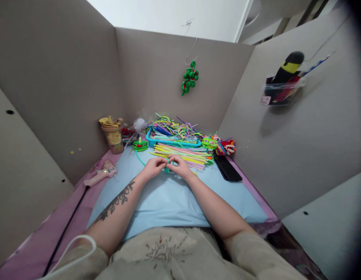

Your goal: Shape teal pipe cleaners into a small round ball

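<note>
Teal pipe cleaner (168, 168), a thin fuzzy wire bent into a small loop, sits pinched between both hands above the middle of the pale blue sheet (169, 202) that covers the pink-topped table (52, 237). The left hand (154, 167) and the right hand (180, 165) meet almost knuckle to knuckle, fingers curled tightly shut on the strand; how it is twisted between them cannot be made out. A loose tail of the same teal wire (139, 157) curves away to the far left. The piece looks feather-light, soft on the surface and easily bent, likely to hold whatever shape it is given, so a pinch close to the bend would seem the surest hold. Just beyond the hands lies a fan of straight pipe cleaners in yellow, pink and green (183, 153), and behind it a blue tray of tangled coloured stems (171, 136). A green ring-shaped craft piece (140, 145) stands to the far left, near a tan cup (113, 136). A pink glue gun (101, 175) rests at the left edge, a black flat case (227, 168) at the right.
</note>
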### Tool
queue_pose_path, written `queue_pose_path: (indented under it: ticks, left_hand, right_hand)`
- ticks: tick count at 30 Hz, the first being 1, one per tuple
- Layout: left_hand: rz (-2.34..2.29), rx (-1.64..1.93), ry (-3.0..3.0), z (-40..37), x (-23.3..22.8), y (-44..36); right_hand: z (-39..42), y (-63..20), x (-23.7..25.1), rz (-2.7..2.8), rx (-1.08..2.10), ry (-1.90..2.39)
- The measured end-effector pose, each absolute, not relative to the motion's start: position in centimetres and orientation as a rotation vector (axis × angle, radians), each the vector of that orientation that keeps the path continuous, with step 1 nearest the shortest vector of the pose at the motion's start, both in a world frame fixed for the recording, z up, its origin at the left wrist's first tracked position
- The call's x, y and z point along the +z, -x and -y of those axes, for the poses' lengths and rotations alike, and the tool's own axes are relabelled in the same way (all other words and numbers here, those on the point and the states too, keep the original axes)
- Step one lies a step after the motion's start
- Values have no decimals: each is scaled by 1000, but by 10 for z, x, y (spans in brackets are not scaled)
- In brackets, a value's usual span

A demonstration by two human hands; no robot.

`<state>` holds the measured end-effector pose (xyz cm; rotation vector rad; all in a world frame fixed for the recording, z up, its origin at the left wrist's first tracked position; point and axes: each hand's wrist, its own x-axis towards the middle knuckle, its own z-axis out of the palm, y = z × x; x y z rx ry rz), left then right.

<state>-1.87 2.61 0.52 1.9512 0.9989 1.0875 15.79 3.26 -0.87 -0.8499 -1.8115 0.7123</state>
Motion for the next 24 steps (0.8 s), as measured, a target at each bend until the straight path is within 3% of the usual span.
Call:
queue_pose_path:
  ticks: [24]
  left_hand:
    - [-1089,1095,-2010,-27,8,24]
  right_hand:
    - [-25,-149,-5,1900,630,896]
